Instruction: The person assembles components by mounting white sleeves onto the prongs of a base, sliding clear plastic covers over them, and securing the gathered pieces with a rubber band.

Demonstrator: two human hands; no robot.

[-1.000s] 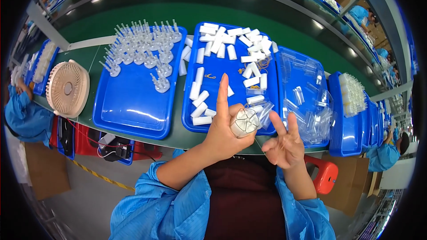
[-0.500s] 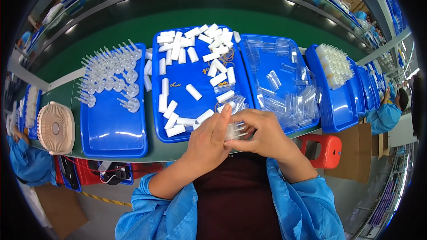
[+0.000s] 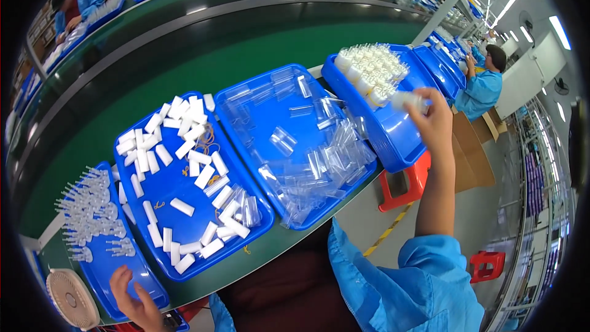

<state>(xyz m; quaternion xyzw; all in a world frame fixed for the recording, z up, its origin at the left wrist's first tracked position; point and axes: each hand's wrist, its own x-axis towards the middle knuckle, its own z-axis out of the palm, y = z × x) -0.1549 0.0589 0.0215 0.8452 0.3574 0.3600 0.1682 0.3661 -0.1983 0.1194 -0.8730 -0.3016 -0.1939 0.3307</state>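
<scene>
My right hand (image 3: 437, 126) is stretched out over the right-hand blue tray (image 3: 396, 141), its fingers closed on a short white cylindrical piece (image 3: 407, 101), smeared by motion. Beside it in that tray stand several upright white pieces with clear spikes on top (image 3: 373, 69). At the lower left, my left hand (image 3: 136, 302) is held with thumb and fingers apart and nothing in it. It is near the front of the left tray (image 3: 132, 276), which holds several clear plastic parts with round bases and thin stems (image 3: 92, 212).
One middle tray (image 3: 166, 178) holds white blocks and loose rubber bands (image 3: 209, 138); the other (image 3: 258, 129) holds clear plastic sleeves (image 3: 335, 160). A round fan (image 3: 72, 298) stands at the lower left. Red stools (image 3: 402, 184) are below the bench. A co-worker (image 3: 482, 89) sits at the right.
My hands were together in front of me and have parted. The right carried the white piece to the right tray; the left moved out to the left. The view has turned right.
</scene>
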